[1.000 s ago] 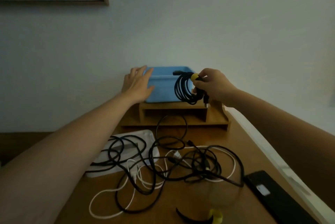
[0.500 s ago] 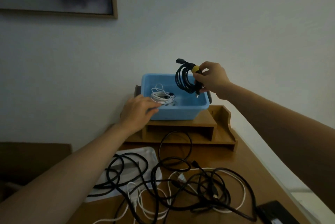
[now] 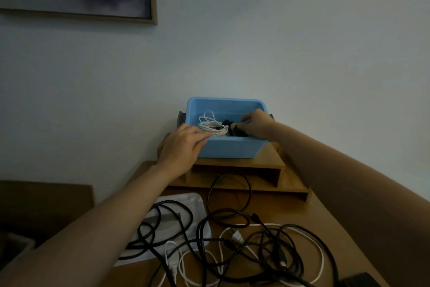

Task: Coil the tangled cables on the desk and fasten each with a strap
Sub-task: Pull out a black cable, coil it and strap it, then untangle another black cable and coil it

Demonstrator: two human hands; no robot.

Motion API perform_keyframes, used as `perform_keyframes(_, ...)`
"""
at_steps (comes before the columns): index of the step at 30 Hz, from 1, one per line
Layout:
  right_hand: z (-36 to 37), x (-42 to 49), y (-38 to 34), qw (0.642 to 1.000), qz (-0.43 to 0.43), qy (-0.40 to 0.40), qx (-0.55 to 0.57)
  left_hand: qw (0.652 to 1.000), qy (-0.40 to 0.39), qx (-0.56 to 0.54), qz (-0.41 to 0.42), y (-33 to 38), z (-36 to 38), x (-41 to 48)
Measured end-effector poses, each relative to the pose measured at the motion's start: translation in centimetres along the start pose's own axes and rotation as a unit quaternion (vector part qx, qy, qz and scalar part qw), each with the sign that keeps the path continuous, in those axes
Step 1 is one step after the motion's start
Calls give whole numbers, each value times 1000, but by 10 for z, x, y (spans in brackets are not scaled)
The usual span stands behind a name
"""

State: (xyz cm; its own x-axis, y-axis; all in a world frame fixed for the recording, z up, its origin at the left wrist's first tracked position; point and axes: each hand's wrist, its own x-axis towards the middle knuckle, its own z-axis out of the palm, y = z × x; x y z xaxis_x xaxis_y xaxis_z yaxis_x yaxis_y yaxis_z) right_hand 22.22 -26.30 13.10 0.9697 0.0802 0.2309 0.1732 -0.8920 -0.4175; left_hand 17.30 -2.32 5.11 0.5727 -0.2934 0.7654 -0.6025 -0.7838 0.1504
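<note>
Inside the blue bin [image 3: 230,147], the black coil [image 3: 229,124] is pinched by the curled fingertips [image 3: 243,121] of the right hand [image 3: 257,124], just at its yellow strap [image 3: 233,126]. The coil is set low against the near wall, to the left of those fingers; most of it is hidden, so its long axis cannot be told. Beside it a white coil [image 3: 213,127] is laid, stretched left to right. The near-left rim is covered by the left hand [image 3: 183,144], fingers straight and gripping nothing. The bin is carried on a wooden organiser [image 3: 267,161], and tangled cables [image 3: 244,240] are spread over the desk [image 3: 325,228] below.
</note>
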Motion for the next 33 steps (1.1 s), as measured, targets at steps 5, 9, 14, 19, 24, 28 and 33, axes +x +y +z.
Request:
perform_keyframes(5, -21, -1, 5, 994, -25, 87, 62, 997, -48, 7, -53, -7, 7, 15)
perform_keyframes(9, -24, -31, 9, 987, -85, 132, 44, 984, -127, 74, -102, -4, 9, 28)
perform_keyframes(14, -9, -90, 17, 978, -150, 132, 59, 967, -183, 122, -131, 21, 4, 23)
perform_keyframes(19, -1, -170, 26, 969, -192, 112, 108, 993, -87, -53, -55, 65, -11, -17)
perform_keyframes(24, 13, -262, 51, 971, -199, 3, 135, 959, -223, -176, -13, 126, -30, -92)
perform_keyframes(28, 28, -304, 74, 966, -185, -127, 125, 912, -331, -241, -16, 156, -42, -142)
perform_keyframes(33, 59, -327, 96, 948, -153, -275, 38, 846, -490, -208, -16, 172, -51, -187)
